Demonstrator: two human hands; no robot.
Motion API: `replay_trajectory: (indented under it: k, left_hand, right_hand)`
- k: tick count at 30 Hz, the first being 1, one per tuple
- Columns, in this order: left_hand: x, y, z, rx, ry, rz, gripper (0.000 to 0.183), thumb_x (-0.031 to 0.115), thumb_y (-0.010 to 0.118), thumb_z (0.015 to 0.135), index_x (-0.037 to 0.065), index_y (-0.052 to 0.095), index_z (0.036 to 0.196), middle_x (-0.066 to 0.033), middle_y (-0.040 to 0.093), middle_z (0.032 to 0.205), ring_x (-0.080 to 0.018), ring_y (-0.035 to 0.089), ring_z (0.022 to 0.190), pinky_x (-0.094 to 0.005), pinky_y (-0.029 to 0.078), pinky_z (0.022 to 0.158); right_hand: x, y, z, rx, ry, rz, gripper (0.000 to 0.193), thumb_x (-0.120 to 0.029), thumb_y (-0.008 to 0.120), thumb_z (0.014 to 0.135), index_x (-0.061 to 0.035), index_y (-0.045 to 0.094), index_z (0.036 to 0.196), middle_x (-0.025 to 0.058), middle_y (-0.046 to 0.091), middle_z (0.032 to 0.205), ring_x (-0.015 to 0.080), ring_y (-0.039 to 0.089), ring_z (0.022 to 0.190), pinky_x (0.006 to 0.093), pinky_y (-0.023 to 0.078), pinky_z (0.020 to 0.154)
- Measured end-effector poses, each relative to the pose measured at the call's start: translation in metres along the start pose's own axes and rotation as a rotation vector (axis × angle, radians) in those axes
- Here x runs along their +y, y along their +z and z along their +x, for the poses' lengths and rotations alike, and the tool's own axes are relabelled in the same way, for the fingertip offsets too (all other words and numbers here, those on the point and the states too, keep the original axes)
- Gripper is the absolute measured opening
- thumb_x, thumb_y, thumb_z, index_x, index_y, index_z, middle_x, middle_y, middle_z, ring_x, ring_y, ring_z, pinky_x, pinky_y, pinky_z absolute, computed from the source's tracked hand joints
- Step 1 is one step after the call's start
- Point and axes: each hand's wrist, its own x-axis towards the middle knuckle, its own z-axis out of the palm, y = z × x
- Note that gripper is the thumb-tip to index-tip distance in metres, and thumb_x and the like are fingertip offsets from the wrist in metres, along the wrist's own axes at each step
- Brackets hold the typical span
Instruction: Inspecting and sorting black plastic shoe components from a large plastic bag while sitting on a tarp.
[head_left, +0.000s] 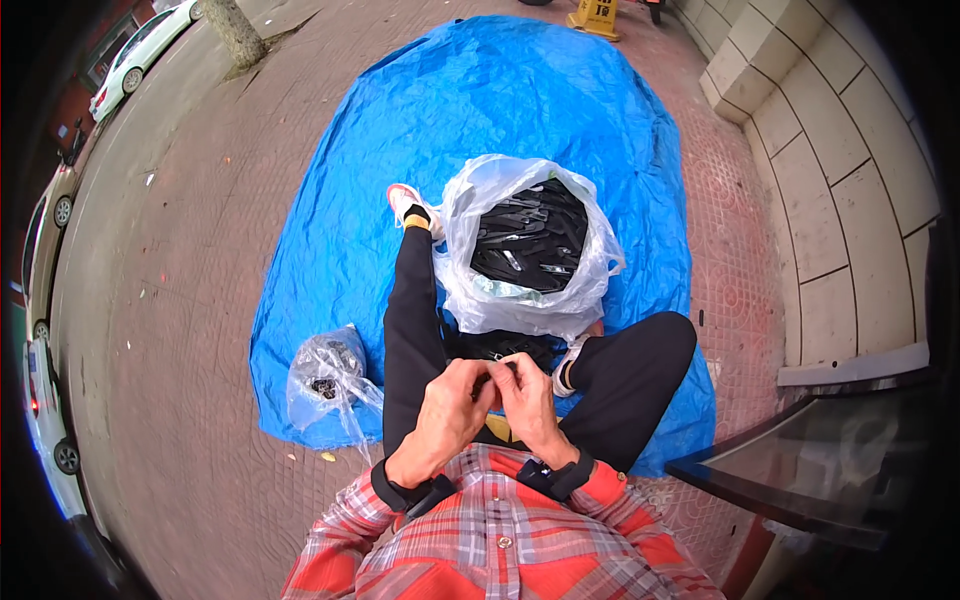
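My left hand (452, 405) and my right hand (527, 402) meet in front of my lap, fingers bent and pinched together. Whatever sits between the fingertips is too small and covered to name; a dark bit shows there. Just beyond them lies a pile of black strips (515, 346) between my legs. Past that stands a white plastic bag (470, 300), its mouth spread wide, filled with many black strips (535, 230) that have shiny bits among them. A clear plastic bag (335, 360) with small dark pieces rests left of my leg.
A blue tarp (500, 90) is spread under the bags and my legs on the brick paving (190, 330). Tiled wall (830, 200) runs along the right, with a dark-framed glass panel (800, 465) nearby. Parked cars (140, 55) and a tree trunk (232, 30) are at left.
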Motion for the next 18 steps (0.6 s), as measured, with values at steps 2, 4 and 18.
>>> replay_trajectory:
  k: [2,4,18]
  left_hand:
    - [0.01,-0.003,0.002,-0.025,-0.122,-0.133,0.016,0.002,0.063,0.077,-0.005,0.058,0.091,-0.0074,0.061,0.066,-0.007,0.056,0.061,-0.0214,0.045,0.054]
    - [0.013,0.001,0.001,0.015,-0.33,-0.437,0.013,0.001,0.061,0.079,-0.005,0.058,0.091,-0.0046,0.059,0.065,-0.005,0.053,0.058,-0.0198,0.042,0.052]
    - [0.017,0.007,-0.005,0.119,-0.547,-0.752,0.011,0.004,0.055,0.083,0.0,0.063,0.09,0.0039,0.053,0.063,0.0005,0.038,0.046,-0.0157,0.027,0.04]
  right_hand:
    - [-0.001,-0.006,0.002,-0.025,0.144,0.15,0.03,-0.029,0.052,0.09,-0.0007,0.051,0.081,0.0037,0.052,0.058,0.008,0.047,0.046,0.023,0.038,0.041]
    - [-0.001,-0.008,0.002,-0.062,0.284,0.348,0.03,-0.03,0.052,0.09,-0.0017,0.052,0.08,0.0021,0.053,0.059,0.0063,0.048,0.048,0.0195,0.038,0.041]
    - [-0.016,-0.011,-0.005,-0.033,0.173,0.321,0.024,-0.024,0.052,0.09,-0.0014,0.053,0.084,0.0015,0.053,0.063,0.0062,0.049,0.051,0.0195,0.039,0.043]
